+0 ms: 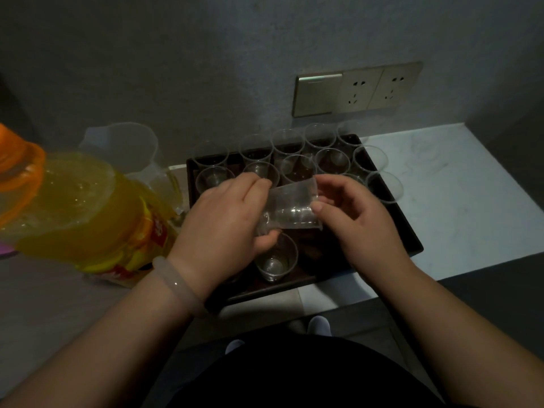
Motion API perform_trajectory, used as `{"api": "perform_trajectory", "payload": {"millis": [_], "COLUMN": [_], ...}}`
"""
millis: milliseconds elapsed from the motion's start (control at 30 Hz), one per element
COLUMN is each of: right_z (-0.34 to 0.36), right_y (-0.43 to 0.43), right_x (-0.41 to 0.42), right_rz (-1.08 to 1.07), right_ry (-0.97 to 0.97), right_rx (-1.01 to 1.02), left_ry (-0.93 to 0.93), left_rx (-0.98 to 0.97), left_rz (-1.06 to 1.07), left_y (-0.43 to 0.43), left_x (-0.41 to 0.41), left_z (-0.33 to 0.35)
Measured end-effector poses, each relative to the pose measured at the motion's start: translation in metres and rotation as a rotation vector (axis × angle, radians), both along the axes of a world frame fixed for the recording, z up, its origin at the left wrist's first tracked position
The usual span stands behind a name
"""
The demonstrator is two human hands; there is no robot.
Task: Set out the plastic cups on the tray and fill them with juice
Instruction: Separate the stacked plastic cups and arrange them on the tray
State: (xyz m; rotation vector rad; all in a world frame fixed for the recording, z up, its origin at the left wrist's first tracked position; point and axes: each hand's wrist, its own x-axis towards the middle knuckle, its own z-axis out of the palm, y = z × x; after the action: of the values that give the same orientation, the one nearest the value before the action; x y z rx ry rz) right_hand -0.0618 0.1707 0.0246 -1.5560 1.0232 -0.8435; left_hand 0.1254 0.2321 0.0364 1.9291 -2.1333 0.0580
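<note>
Head view looks down on a dark tray (407, 231) lying on a counter (459, 201) against the wall. Over the middle of the tray, both hands hold a clear plastic cup (290, 206) on its side; whether it is one cup or a nested few cannot be told. The left hand (223, 219), with a pale bracelet (176, 285) on its wrist, curls its fingers round the cup's base end. The right hand (362, 222) pinches the rim end between thumb and fingers. Upright empty cups (332, 160) stand in rows along the tray's far side, and a single cup (275, 260) stands at its near edge. Left of the tray is a juice bottle (88, 213), with a clear jug (126, 145) behind it. A wall socket (356, 88) sits above the tray's far edge.
</note>
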Motion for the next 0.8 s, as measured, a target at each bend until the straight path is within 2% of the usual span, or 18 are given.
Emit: {"api": "perform_trajectory", "payload": {"millis": [133, 267, 367, 533, 800], "right_z": [0.002, 0.003, -0.002, -0.012, -0.035], "right_y": [-0.006, -0.01, -0.013, -0.013, -0.013], "right_x": [-0.012, -0.025, -0.036, -0.043, -0.042], "right_rz": [-0.063, -0.086, -0.049, 0.031, 0.227], "right_ry": [0.069, 0.243, 0.338, 0.499, 0.709], "right_rx": [-0.09, -0.354, -0.469, -0.56, -0.539], "left_ry": [-0.014, -0.042, -0.053, -0.028, -0.014], "left_rx": [0.009, 0.025, 0.041, 0.034, 0.056], "left_rz": [0.018, 0.046, 0.061, 0.078, 0.017], "left_y": [-0.006, -0.011, -0.014, -0.021, -0.027], "left_x": [0.0, -0.003, -0.005, -0.009, -0.015], "left_z": [0.001, 0.0, 0.0, 0.001, -0.004]}}
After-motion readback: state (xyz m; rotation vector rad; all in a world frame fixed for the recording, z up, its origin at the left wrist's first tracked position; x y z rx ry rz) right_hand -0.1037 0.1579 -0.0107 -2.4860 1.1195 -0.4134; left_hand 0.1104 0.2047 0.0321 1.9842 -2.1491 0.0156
